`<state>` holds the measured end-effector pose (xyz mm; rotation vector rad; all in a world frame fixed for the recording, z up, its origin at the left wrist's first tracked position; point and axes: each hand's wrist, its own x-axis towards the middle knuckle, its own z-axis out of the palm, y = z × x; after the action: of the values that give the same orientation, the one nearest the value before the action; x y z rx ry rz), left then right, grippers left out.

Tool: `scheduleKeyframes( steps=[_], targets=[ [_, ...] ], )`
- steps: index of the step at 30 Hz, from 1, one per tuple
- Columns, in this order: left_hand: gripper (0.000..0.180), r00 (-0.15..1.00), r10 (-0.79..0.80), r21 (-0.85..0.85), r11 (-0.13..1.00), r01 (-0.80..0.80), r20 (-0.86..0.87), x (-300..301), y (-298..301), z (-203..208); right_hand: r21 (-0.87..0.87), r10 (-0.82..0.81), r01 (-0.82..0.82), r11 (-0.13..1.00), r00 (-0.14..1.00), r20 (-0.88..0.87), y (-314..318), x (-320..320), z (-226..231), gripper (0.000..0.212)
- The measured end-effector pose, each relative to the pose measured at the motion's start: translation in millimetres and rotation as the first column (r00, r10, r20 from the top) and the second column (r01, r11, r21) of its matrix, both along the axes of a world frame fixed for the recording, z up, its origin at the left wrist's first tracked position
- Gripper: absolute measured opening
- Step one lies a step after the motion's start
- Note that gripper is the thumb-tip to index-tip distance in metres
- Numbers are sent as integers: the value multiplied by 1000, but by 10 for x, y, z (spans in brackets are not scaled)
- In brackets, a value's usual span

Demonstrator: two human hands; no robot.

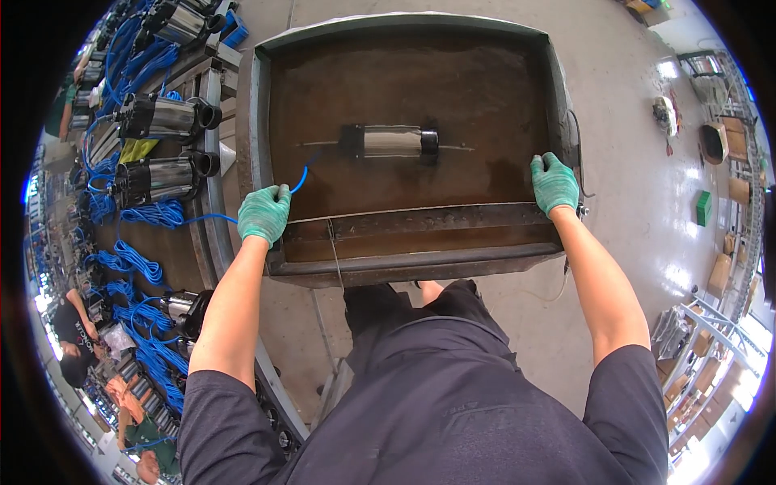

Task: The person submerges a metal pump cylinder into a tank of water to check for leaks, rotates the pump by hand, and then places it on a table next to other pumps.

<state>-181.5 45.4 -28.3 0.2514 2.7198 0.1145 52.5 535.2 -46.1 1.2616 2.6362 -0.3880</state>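
Note:
A metal tank (pixel 263 105) full of murky brown water (pixel 485 89) stands before me. In the water lies a submersible pump (pixel 390 141), a shiny steel cylinder with black ends, on its side. My left hand (pixel 263 213), in a green glove, is closed on a blue cable (pixel 302 179) at the tank's left wall. From that hand the cable dips toward the pump on one side and runs off to the left on the other. My right hand (pixel 555 184), gloved alike, is closed over the right rim; its fingertips are partly hidden.
Left of the tank, several steel pumps (pixel 162 179) with black ends and coiled blue cables (pixel 141 263) lie on a rack. Other people (pixel 73 331) are at the far left. On the right floor stand a green box (pixel 704 208) and shelves with cartons (pixel 718 275).

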Motion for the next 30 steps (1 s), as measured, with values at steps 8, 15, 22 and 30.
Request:
scheduleKeyframes(
  steps=[8,15,22,30],
  targets=[
    [42,1000,-1,10,1000,1,-22,2,-9,-17,9,2,-2,1000,1000,18,4,-2,-12,41],
    [42,1000,-6,5,1000,6,-16,-15,-25,-40,5,-2,2,1000,1000,12,-5,-10,12,40],
    [42,999,-11,9,1000,11,-32,1,-15,-22,-1,-5,5,1000,1000,11,-30,-21,51,40],
    [43,999,-18,38,999,20,-47,12,-7,-37,-26,-27,28,999,999,26,-36,-35,81,38]
  ],
)
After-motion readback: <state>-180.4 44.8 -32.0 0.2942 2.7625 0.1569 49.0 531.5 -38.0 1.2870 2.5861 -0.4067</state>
